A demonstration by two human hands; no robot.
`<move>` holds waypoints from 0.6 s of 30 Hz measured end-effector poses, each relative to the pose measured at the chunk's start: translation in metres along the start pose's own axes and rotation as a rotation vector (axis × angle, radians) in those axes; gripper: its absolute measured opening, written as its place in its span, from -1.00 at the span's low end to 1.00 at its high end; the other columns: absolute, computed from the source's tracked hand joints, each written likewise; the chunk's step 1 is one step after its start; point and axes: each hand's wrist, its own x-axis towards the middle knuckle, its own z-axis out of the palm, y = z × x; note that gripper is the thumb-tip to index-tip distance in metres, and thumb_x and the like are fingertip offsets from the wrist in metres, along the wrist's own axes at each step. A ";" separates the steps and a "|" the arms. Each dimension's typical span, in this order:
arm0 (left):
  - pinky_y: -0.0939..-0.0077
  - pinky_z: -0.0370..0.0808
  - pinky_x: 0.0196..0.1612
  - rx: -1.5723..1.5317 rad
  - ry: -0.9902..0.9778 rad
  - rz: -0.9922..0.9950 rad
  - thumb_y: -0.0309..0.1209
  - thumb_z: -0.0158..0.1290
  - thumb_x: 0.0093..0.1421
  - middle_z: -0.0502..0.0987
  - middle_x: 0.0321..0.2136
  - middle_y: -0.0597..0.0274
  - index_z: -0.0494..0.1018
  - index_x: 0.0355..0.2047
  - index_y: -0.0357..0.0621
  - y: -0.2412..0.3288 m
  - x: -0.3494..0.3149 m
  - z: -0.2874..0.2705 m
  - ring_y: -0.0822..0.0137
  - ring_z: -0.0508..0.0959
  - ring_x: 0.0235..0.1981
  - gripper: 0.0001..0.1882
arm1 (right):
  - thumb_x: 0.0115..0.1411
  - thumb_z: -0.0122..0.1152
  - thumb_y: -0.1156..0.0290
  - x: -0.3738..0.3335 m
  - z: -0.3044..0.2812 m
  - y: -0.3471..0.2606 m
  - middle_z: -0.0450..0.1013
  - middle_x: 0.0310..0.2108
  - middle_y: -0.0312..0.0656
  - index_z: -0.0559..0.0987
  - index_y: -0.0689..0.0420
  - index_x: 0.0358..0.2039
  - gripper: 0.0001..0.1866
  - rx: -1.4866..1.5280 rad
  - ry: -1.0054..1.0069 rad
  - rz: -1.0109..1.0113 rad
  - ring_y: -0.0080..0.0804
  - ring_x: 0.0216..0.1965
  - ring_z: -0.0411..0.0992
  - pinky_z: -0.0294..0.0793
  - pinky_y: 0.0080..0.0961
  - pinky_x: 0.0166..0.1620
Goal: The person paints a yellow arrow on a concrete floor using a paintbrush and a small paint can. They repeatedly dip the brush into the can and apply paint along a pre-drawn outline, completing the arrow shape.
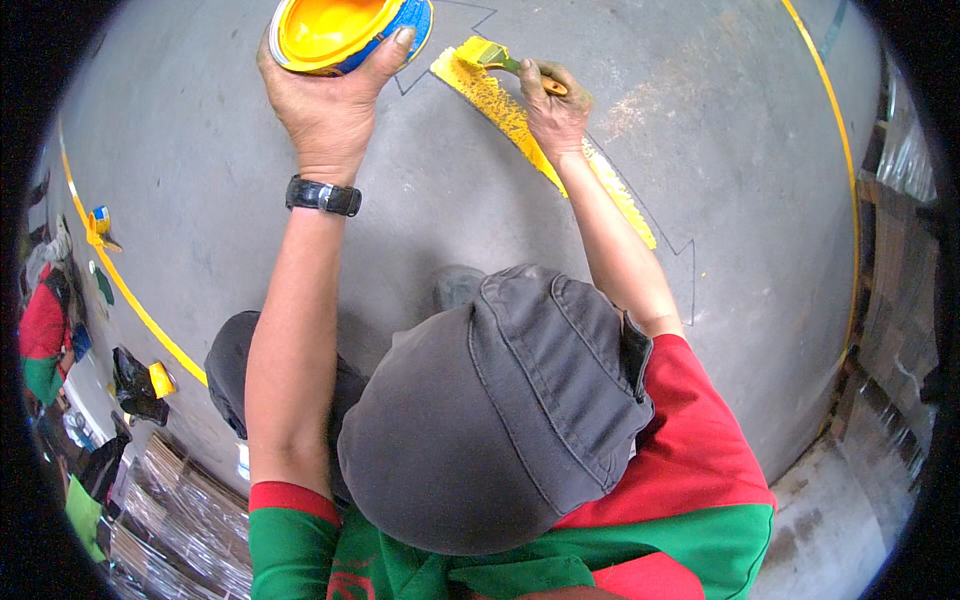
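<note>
Currently my left hand (325,100) is clamped round a paint can (345,32), fingers wrapped over its blue wall with the thumb along the near side, holding it up near the top edge of view above the grey concrete floor (420,220). The can is open and coated inside with yellow paint; I judge it moderately heavy, rigid, likely slick where paint has run, and best gripped round the wall as now, kept level so nothing slops. My right hand (555,110) is closed on the handle of a paintbrush (495,55), whose yellow-loaded bristles touch the floor at the far end of a yellow painted stripe (530,135). The brush should be light, stiff in the handle, soft at the bristles; the handle grip suits it. The stripe runs diagonally inside a thin drawn arrow outline (685,270), partly filled and ragged at its edges. The hands are apart, the can just left of the brush. A black wristwatch (323,195) sits on my left wrist. A long yellow floor line (130,295) lies well apart to the left.
</note>
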 end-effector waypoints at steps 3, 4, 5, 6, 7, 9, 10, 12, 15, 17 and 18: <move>0.38 0.55 0.09 0.010 0.012 0.004 -0.44 0.48 -0.05 0.57 -0.04 0.13 0.35 0.08 -0.25 -0.001 -0.003 0.003 0.33 0.59 -0.03 -0.28 | 0.23 0.35 0.21 0.002 0.006 -0.002 0.54 -0.58 -0.22 0.67 0.15 -0.39 -0.75 -0.003 -0.001 -0.018 -0.52 -0.54 0.47 0.45 -0.50 -0.43; 0.38 0.56 0.09 0.024 0.017 0.005 -0.45 0.48 -0.05 0.57 -0.04 0.13 0.35 0.08 -0.25 -0.002 -0.004 0.003 0.33 0.59 -0.03 -0.28 | 0.23 0.36 0.21 0.002 0.007 -0.003 0.53 -0.59 -0.22 0.67 0.14 -0.39 -0.76 -0.006 0.001 -0.017 -0.52 -0.54 0.47 0.45 -0.50 -0.43; 0.38 0.56 0.09 0.012 0.013 -0.002 -0.45 0.48 -0.05 0.57 -0.03 0.13 0.34 0.09 -0.25 -0.002 -0.005 0.003 0.33 0.59 -0.02 -0.27 | 0.23 0.36 0.21 0.003 0.008 -0.003 0.53 -0.59 -0.21 0.67 0.13 -0.39 -0.76 -0.007 0.006 -0.028 -0.51 -0.55 0.47 0.45 -0.49 -0.43; 0.38 0.56 0.09 0.000 0.008 -0.010 -0.45 0.48 -0.05 0.56 -0.02 0.13 0.34 0.09 -0.25 -0.002 -0.005 0.003 0.33 0.58 -0.02 -0.27 | 0.23 0.36 0.21 0.003 0.009 -0.003 0.53 -0.59 -0.21 0.67 0.13 -0.40 -0.77 -0.022 0.005 -0.019 -0.50 -0.55 0.47 0.45 -0.49 -0.43; 0.38 0.56 0.09 -0.012 0.004 -0.018 -0.46 0.48 -0.05 0.56 -0.02 0.13 0.33 0.09 -0.24 -0.003 -0.005 0.002 0.33 0.58 -0.01 -0.26 | 0.23 0.36 0.21 0.004 0.011 -0.002 0.52 -0.60 -0.20 0.67 0.12 -0.40 -0.77 -0.034 0.007 -0.021 -0.49 -0.55 0.48 0.45 -0.49 -0.43; 0.37 0.55 0.11 -0.004 -0.029 -0.040 -0.46 0.47 -0.04 0.55 0.00 0.12 0.32 0.10 -0.24 -0.003 -0.005 0.001 0.32 0.57 0.01 -0.27 | 0.23 0.36 0.22 0.004 0.013 0.000 0.52 -0.59 -0.18 0.67 0.11 -0.40 -0.78 -0.046 0.011 -0.025 -0.47 -0.55 0.49 0.46 -0.48 -0.42; 0.37 0.55 0.11 0.001 -0.045 -0.051 -0.46 0.47 -0.03 0.54 0.01 0.12 0.32 0.10 -0.24 -0.003 -0.005 0.001 0.32 0.57 0.02 -0.27 | 0.23 0.36 0.22 0.004 0.013 0.002 0.52 -0.59 -0.17 0.67 0.11 -0.40 -0.78 -0.044 0.014 -0.027 -0.46 -0.55 0.49 0.46 -0.48 -0.42; 0.36 0.55 0.12 -0.023 -0.034 -0.036 -0.46 0.46 -0.03 0.54 0.01 0.12 0.32 0.10 -0.24 -0.005 -0.007 0.001 0.31 0.57 0.02 -0.27 | 0.23 0.36 0.22 0.004 0.015 0.005 0.53 -0.58 -0.16 0.66 0.11 -0.41 -0.78 -0.036 0.017 -0.029 -0.45 -0.55 0.50 0.47 -0.48 -0.42; 0.35 0.55 0.13 -0.006 -0.035 -0.012 -0.47 0.46 -0.01 0.54 0.00 0.11 0.32 0.11 -0.24 -0.006 -0.009 0.001 0.30 0.57 0.02 -0.28 | 0.22 0.36 0.22 0.003 0.016 0.008 0.54 -0.57 -0.15 0.66 0.11 -0.41 -0.78 -0.036 0.019 -0.034 -0.43 -0.55 0.51 0.47 -0.47 -0.42; 0.35 0.54 0.13 0.014 -0.032 -0.009 -0.47 0.45 -0.01 0.54 0.00 0.11 0.32 0.12 -0.24 -0.006 -0.010 0.002 0.30 0.57 0.02 -0.28 | 0.22 0.36 0.22 0.003 0.016 0.008 0.54 -0.56 -0.14 0.66 0.11 -0.41 -0.78 -0.066 0.022 -0.043 -0.42 -0.54 0.52 0.47 -0.47 -0.42; 0.35 0.54 0.13 0.019 -0.026 -0.015 -0.48 0.45 -0.01 0.54 0.00 0.12 0.32 0.12 -0.25 -0.006 -0.011 0.002 0.30 0.57 0.02 -0.28 | 0.22 0.36 0.22 0.002 0.015 0.008 0.54 -0.56 -0.14 0.66 0.10 -0.41 -0.78 -0.073 0.026 -0.055 -0.41 -0.54 0.52 0.47 -0.47 -0.42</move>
